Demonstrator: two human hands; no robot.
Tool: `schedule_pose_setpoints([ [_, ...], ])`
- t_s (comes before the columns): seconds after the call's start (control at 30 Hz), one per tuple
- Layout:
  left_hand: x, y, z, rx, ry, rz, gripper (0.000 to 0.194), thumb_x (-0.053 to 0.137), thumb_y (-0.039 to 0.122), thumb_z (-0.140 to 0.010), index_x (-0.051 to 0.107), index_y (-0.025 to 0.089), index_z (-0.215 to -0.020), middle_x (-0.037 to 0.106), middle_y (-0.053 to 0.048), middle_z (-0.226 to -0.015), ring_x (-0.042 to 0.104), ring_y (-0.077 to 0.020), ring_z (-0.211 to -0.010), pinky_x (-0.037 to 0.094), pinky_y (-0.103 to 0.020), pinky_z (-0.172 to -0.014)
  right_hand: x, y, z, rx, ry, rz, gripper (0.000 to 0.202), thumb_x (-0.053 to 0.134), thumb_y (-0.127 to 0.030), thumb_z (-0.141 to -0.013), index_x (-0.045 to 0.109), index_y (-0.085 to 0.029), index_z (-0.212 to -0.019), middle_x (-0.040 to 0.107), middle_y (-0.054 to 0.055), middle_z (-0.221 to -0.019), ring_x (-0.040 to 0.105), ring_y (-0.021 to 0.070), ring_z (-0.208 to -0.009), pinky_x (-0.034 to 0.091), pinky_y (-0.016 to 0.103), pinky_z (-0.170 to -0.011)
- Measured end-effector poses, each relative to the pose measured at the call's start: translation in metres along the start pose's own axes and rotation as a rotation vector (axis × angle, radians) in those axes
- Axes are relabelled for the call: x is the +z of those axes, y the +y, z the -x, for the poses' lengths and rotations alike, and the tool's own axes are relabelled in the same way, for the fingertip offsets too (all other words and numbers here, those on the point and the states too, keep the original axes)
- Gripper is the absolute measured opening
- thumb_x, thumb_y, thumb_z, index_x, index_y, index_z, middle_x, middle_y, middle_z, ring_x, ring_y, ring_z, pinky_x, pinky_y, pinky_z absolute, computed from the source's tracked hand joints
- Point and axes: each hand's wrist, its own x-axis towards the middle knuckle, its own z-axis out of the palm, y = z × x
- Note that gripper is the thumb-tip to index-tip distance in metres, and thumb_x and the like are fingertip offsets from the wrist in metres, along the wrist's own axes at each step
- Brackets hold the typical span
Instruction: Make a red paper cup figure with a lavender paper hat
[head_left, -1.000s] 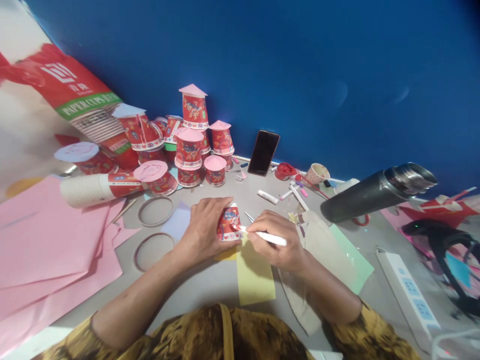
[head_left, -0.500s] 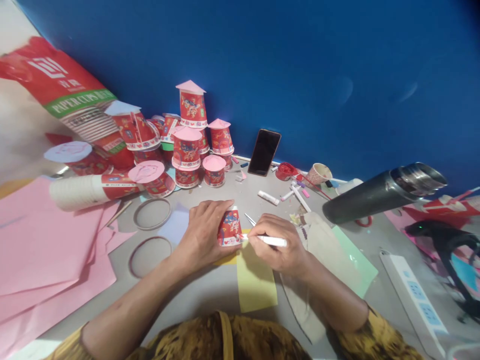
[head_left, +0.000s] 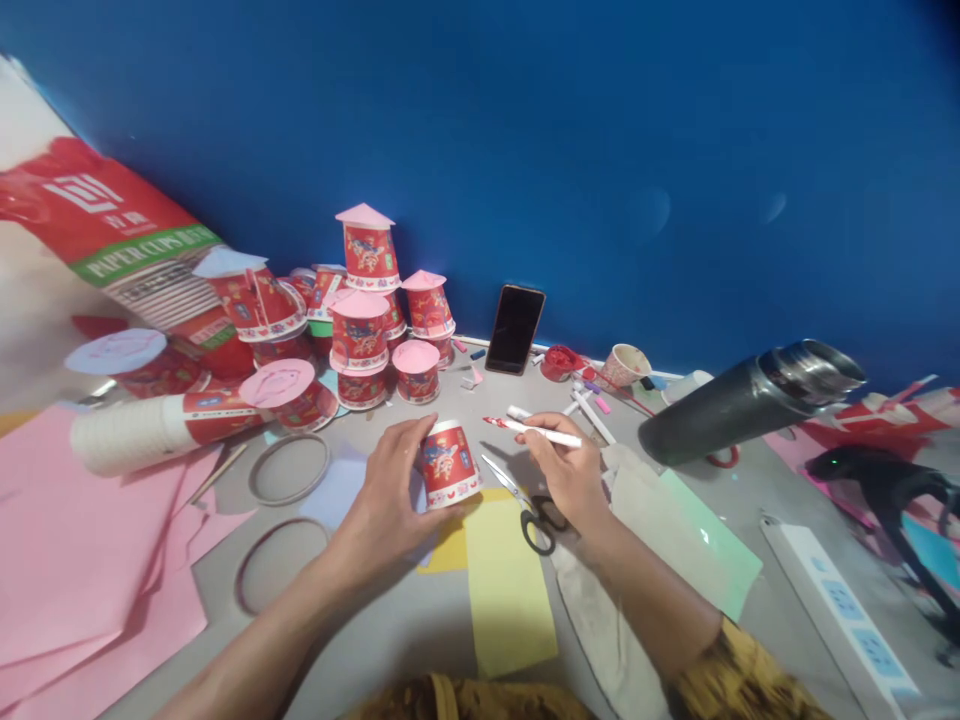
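Note:
My left hand (head_left: pixel 394 480) is closed around a red patterned paper cup (head_left: pixel 446 462), which stands upside down with its wide rim low. In my right hand (head_left: pixel 570 475) a white marker (head_left: pixel 551 436) is pinched, its red tip pointing left, apart from the cup. Scissors with black handles (head_left: pixel 536 530) lie just below the marker, between the two hands. A yellow paper sheet (head_left: pixel 511 600) lies in front of the cup, and part of an orange sheet (head_left: pixel 446 553) shows beside it.
Stacked red cups with pink paper roofs (head_left: pixel 360 335) stand at the back left. Pink paper sheets (head_left: pixel 82 540), two rings (head_left: pixel 289 470) and a row of nested cups (head_left: pixel 127 432) occupy the left. A phone (head_left: pixel 515 328), a dark flask (head_left: pixel 720 410) and a power strip (head_left: pixel 840 610) are farther right.
My right hand has moved up and right, drawing the marker away from the cup's rim. The scissors are now uncovered. The view has shifted, and the cup is turned more upright.

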Motion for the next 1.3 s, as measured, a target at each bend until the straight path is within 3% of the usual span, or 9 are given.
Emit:
schedule_pose_setpoints([
  [0.17,0.000,-0.002,-0.002,0.033,0.068,0.036,0.072,0.074,0.038,-0.085,0.038,0.025,-0.146,0.048,-0.016,-0.143,0.049,-0.0369,-0.137,0.045,-0.058,-0.112,-0.006,0.020,-0.013,0.126,-0.003,-0.182,0.033,0.079,-0.047,-0.080,0.071,-0.018,-0.092,0.072,0.001,-0.070,0.049,0.0092,-0.051,0.037,0.021,-0.046],
  [0.37,0.004,-0.002,-0.004,-0.030,0.165,0.042,0.070,0.075,0.038,-0.082,0.040,0.024,-0.142,0.046,-0.016,-0.141,0.049,-0.0378,-0.135,0.050,-0.059,-0.106,-0.010,0.037,-0.018,0.179,0.029,-0.363,0.035,0.077,-0.052,-0.080,0.068,-0.018,-0.083,0.067,0.000,-0.062,0.048,0.0081,-0.049,0.034,0.018,-0.044],
  [0.53,0.012,-0.001,-0.004,-0.096,0.190,0.211,0.076,0.079,0.035,-0.077,0.038,0.024,-0.140,0.047,-0.014,-0.139,0.056,-0.0341,-0.129,0.053,-0.056,-0.105,-0.008,0.037,-0.019,0.181,-0.019,-0.411,0.032,0.081,-0.046,-0.075,0.069,-0.018,-0.085,0.068,0.000,-0.064,0.046,0.0079,-0.049,0.032,0.019,-0.043],
  [0.73,0.019,-0.004,-0.004,-0.111,0.150,0.281,0.076,0.080,0.034,-0.076,0.039,0.026,-0.140,0.047,-0.013,-0.142,0.054,-0.0340,-0.132,0.053,-0.056,-0.105,-0.005,0.036,-0.018,0.108,-0.115,-0.410,0.033,0.083,-0.045,-0.078,0.073,-0.018,-0.096,0.069,0.000,-0.072,0.044,0.0068,-0.050,0.034,0.020,-0.045],
  [1.07,0.012,0.006,-0.006,-0.085,0.180,0.368,0.075,0.082,0.031,-0.073,0.045,0.026,-0.139,0.053,-0.013,-0.144,0.057,-0.0335,-0.133,0.053,-0.053,-0.108,-0.005,0.038,-0.023,0.223,-0.027,-0.534,0.038,0.088,-0.047,-0.065,0.065,-0.019,-0.076,0.057,-0.004,-0.056,0.042,0.0067,-0.046,0.029,0.017,-0.040],
  [1.2,0.011,0.000,-0.006,-0.228,0.083,0.636,0.084,0.090,0.039,-0.066,0.048,0.023,-0.137,0.056,-0.017,-0.147,0.060,-0.0370,-0.131,0.052,-0.054,-0.107,-0.005,0.036,-0.025,0.228,-0.005,-0.549,0.043,0.087,-0.052,-0.067,0.069,-0.019,-0.089,0.062,-0.004,-0.061,0.042,0.0063,-0.047,0.029,0.016,-0.040],
  [1.3,0.010,-0.001,-0.008,-0.361,-0.030,1.008,0.070,0.077,0.061,-0.079,0.058,0.017,-0.130,0.068,-0.019,-0.135,0.068,-0.0363,-0.120,0.056,-0.049,-0.101,-0.005,0.035,-0.024,0.157,0.038,-0.482,0.046,0.084,-0.055,-0.072,0.072,-0.019,-0.097,0.066,-0.002,-0.065,0.044,0.0073,-0.048,0.031,0.017,-0.041],
])
